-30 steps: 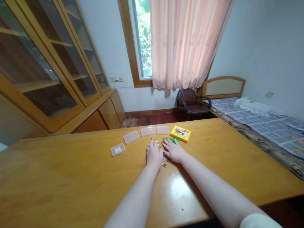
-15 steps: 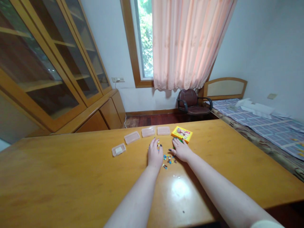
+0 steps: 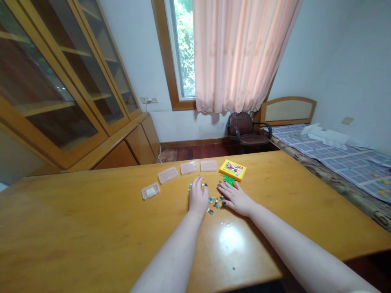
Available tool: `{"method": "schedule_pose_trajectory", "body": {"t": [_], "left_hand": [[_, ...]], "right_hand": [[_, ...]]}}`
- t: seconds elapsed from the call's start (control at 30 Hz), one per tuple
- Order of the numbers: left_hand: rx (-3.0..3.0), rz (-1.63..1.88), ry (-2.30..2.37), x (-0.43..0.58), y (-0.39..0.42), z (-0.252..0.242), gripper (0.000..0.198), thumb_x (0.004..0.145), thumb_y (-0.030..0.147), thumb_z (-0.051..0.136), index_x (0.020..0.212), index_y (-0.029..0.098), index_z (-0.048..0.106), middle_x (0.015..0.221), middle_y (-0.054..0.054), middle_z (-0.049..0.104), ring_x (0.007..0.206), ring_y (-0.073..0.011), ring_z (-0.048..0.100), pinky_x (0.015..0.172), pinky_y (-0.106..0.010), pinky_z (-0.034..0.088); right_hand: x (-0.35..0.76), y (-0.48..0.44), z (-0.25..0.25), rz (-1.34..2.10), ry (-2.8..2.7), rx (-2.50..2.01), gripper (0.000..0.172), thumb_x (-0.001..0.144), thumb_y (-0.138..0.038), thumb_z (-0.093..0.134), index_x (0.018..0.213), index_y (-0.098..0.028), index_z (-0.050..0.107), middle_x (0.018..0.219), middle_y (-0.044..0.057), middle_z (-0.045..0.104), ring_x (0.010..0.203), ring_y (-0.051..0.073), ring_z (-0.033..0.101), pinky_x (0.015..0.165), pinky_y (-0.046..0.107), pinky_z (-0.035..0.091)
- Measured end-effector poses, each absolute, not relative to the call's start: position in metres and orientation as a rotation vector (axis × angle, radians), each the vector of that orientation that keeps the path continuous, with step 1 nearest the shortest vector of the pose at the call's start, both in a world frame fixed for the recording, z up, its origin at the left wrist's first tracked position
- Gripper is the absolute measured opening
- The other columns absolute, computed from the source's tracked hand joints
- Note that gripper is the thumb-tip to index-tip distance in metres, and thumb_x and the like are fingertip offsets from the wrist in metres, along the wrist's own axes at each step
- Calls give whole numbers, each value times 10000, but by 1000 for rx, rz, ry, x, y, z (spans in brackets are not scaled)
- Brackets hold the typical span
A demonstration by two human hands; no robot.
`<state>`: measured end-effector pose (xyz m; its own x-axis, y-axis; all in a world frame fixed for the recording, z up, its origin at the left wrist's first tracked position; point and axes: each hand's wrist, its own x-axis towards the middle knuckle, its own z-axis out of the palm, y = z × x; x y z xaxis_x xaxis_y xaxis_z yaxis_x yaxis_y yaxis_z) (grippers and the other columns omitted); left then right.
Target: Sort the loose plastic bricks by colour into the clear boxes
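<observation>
Small building-block pieces [image 3: 216, 201] in blue, yellow, brown and white lie scattered on the wooden table [image 3: 100, 228] between my hands. My left hand [image 3: 198, 197] rests over part of the pile, its fingers stretched away from me, and covers some pieces. To the right, my right hand [image 3: 237, 199] lies with fingers spread, its thumb beside the loose pieces. Just beyond its fingertips sits a patch of green pieces [image 3: 228, 179]. A yellow box [image 3: 232, 170] with a printed picture touches or nearly touches the far side of that green patch.
Three shallow clear plastic trays [image 3: 168, 175] stand in an arc beyond my left hand. A smaller tray [image 3: 146, 195] at their left end holds a white block [image 3: 150, 192]. A brown armchair [image 3: 246, 130] and a bed [image 3: 330, 142] are past the table.
My right hand has drawn back toward me from the green pieces, uncovering them, and its thumb has come down by the mixed pieces. My left hand has stayed nearly in place.
</observation>
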<state>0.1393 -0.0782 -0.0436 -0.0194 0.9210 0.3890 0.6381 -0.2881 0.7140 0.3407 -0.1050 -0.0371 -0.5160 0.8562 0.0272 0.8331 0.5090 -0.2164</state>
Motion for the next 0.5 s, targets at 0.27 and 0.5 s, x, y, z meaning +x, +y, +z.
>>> {"method": "schedule_pose_trajectory", "body": {"t": [0.27,0.5], "left_hand": [[1877,1337,1555,138,-75,-51,336,846,201,428,1148,153,568,1270,-129,526,1234,-217,458,1090,-407,338],[1845,1324,1545,140,-75,-48,337,829,192,451,1140,155,575,1256,-128,535,1228,-222,464,1088,-410,339]], "right_hand": [[351,-88,-45,223,-2605,-1559,611,932,-534,266,1453,-216,254,1495,94,262,1381,275,241,1109,558,66],[362,-79,-46,194,-2521,-1562,583,919,-475,357,1438,-212,311,1507,96,249,1391,246,223,1129,480,131]]}}
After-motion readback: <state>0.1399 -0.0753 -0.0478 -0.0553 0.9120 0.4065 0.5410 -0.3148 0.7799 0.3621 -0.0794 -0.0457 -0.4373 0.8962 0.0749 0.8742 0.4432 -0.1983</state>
